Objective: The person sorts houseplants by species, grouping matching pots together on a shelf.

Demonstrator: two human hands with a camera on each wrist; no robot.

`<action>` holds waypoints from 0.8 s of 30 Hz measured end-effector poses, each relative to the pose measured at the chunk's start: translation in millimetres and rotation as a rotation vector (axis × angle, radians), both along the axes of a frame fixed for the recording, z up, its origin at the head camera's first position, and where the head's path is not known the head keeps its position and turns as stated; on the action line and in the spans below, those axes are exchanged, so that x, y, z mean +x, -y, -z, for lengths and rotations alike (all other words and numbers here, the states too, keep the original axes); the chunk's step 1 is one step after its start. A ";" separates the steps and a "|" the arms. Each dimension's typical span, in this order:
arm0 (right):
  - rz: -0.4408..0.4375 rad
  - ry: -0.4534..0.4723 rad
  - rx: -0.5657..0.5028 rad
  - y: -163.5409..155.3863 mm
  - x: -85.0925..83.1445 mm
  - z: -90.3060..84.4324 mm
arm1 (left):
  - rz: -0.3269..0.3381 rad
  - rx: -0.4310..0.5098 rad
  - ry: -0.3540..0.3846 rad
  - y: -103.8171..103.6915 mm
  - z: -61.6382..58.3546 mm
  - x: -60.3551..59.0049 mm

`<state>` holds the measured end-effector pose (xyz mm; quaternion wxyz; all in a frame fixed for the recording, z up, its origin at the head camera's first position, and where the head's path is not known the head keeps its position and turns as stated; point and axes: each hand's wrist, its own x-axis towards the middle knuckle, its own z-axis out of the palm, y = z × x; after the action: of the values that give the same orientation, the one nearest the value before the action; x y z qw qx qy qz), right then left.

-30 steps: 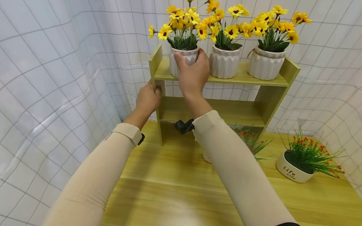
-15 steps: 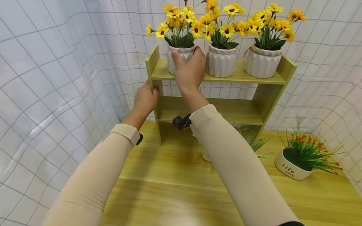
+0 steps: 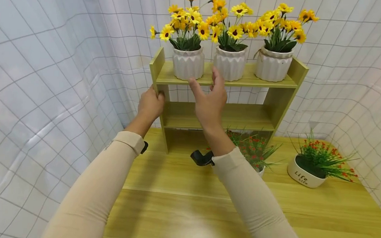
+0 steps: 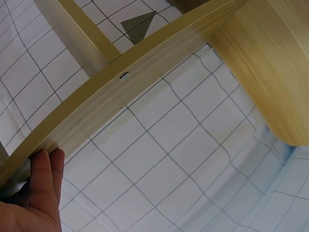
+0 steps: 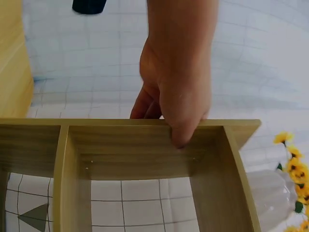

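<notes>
- Left hand (image 3: 150,103): gripped the left side panel (image 3: 158,60) of the yellow-brown wood-grain shelf unit (image 3: 248,116), just under the top board (image 3: 248,73). Thumb on the inner face, fingers (image 4: 42,174) on the outer — right wrist view showed the same grip.
- Right hand (image 3: 210,104): thumb and index finger extended and spread apart, nothing held. It sat in front of the top board's front edge, just below the left white fluted ceramic pot (image 3: 188,64). Couldn't tell whether the thumb tip touched the edge.
- Left pot stood upright on the top board near its left end, apart from the side panel, with yellow dark-centred flowers (image 3: 185,24) and green leaves.
- Middle white fluted pot (image 3: 230,65) and right white fluted pot (image 3: 273,66) stood upright in the same row, both with yellow flowers; the right one had a cord round its neck.
- Shelf unit stood upright on the glossy yellow wood-grain table (image 3: 173,210).
- White oval pot marked "Life" (image 3: 303,173), planted with red flowers and grass, sat on the table to the right.
- Another red-flowered plant (image 3: 256,150) stood in front of the shelf unit — partly hidden by the right forearm.
- White grid-patterned fabric (image 3: 51,91) hung around.
</notes>
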<state>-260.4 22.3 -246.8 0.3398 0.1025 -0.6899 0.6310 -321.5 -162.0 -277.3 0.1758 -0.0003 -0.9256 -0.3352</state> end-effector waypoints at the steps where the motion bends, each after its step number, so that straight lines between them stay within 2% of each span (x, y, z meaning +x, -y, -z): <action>1: -0.008 -0.004 -0.015 -4.7 5.3 4.7 | 0.001 0.000 0.001 0.1 0.4 -0.1; 6: -0.038 -0.010 -0.079 -30.7 32.9 29.0 | 0.011 -0.004 -0.005 -0.4 1.6 -0.4; 12: -0.006 -0.042 -0.061 -59.8 61.1 62.8 | 0.012 -0.003 -0.006 -1.0 0.0 0.0; 19: 0.072 0.024 -0.031 -95.1 87.9 97.9 | 0.012 -0.003 -0.004 0.6 -0.4 -0.3; 24: 0.171 0.096 -0.048 -131.0 104.7 115.8 | 0.021 0.000 -0.003 -0.6 0.9 0.2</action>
<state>-155.7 153.3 -362.6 0.3615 0.0047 -0.6962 0.6202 -321.3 -161.4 -278.2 0.1739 -0.0104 -0.9252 -0.3371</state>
